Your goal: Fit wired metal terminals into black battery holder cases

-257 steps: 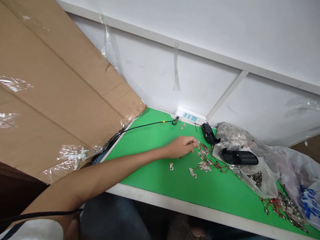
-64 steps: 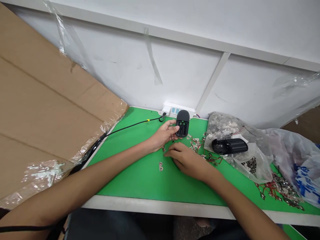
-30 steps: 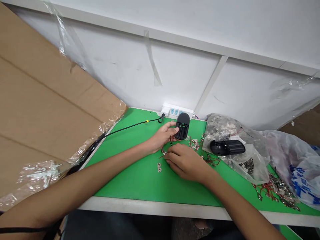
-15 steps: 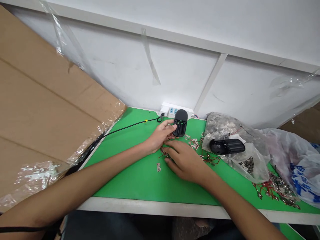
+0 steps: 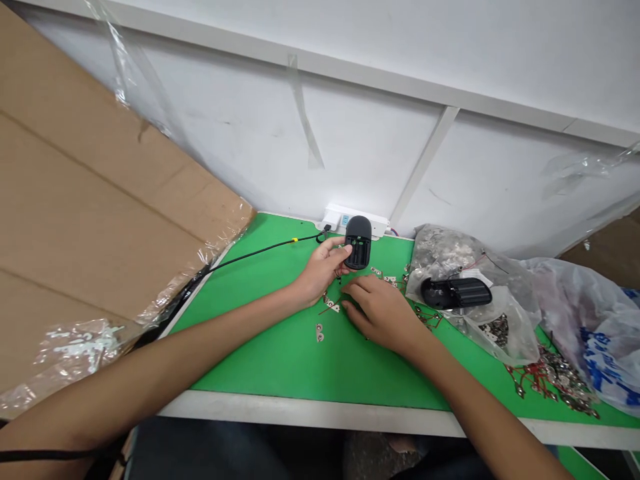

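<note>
Housing (image 5: pixel 359 233): could twist or slip free, I judge, since the thumb and fingers at one edge seem to carry it alone; a push on its far side would be the likely cause. It lies at the fingertips of the left hand (image 5: pixel 320 272), slotted face toward the camera, rounded end up, with the right hand (image 5: pixel 377 307) just below it in view.
Thin wires (image 5: pixel 340 275): red and dark, beside the left fingers; could snag or pull loose if the black case turns while they are caught. What they join is too small to tell.
Left hand: gripping the case, thumb over the front edge, other fingers mostly behind.
Right hand: fingers curled and pointing left; whether they pinch anything cannot be told.
Red-wired contact (image 5: pixel 333 306): on the green bench (image 5: pixel 280 367), just beside the right fingertips; a stray fingertip could sweep it off or tangle its lead.
Loose contact plate (image 5: pixel 320 333): nearer the front edge, apart from both hands; a passing forearm could knock it.
Wired cluster (image 5: pixel 429 319): beyond the right wrist, leads crossing; picking out one piece could drag others along.
Second housing (image 5: pixel 456 293): well apart from both hands, on a plastic bag (image 5: pixel 437 250); that soft support could let it slide if nudged.
</note>
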{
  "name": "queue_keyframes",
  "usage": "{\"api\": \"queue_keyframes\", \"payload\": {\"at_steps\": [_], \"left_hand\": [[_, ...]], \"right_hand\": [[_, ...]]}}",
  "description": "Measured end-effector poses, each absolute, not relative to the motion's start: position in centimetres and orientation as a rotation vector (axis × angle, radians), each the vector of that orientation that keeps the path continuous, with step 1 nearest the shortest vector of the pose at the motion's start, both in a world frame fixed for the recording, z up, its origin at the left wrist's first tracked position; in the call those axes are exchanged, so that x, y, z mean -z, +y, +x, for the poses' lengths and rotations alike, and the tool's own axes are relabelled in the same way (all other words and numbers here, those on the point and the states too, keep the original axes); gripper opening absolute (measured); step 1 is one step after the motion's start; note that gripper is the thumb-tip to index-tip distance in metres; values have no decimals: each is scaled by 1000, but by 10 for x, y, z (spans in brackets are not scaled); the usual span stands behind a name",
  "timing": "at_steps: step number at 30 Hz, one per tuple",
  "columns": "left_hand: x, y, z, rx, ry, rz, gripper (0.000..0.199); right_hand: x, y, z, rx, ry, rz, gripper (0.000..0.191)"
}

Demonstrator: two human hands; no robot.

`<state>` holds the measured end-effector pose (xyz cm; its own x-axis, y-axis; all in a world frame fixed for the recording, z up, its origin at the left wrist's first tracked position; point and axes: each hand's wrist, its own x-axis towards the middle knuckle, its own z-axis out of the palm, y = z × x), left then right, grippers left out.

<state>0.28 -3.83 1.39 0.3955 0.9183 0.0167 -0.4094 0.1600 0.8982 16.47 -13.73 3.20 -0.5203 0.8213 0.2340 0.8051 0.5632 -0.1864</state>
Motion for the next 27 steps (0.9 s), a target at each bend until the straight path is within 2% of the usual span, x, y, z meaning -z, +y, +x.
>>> {"api": "queue_keyframes", "payload": {"at_steps": [5, 12, 18, 23, 27], "left_hand": [[-14, -39, 3, -1112, 689, 937, 47], [-14, -39, 3, -1081, 666, 976, 44], [-14, -39, 3, -1066, 656, 983, 42], [-13, -39, 4, -1065, 660, 987, 39], [-13, -39, 4, -1061, 658, 994, 39]], "right_hand": [[-32, -135, 173, -126, -2487, -1447, 35], [-36, -124, 190, -70, -2395, -1544, 34], [-21, -120, 198, -37, -2397, -1624, 48], [-21, -119, 195, -134, -2314, -1625, 41], [-24, -117, 199, -139, -2154, -1580, 43]]}}
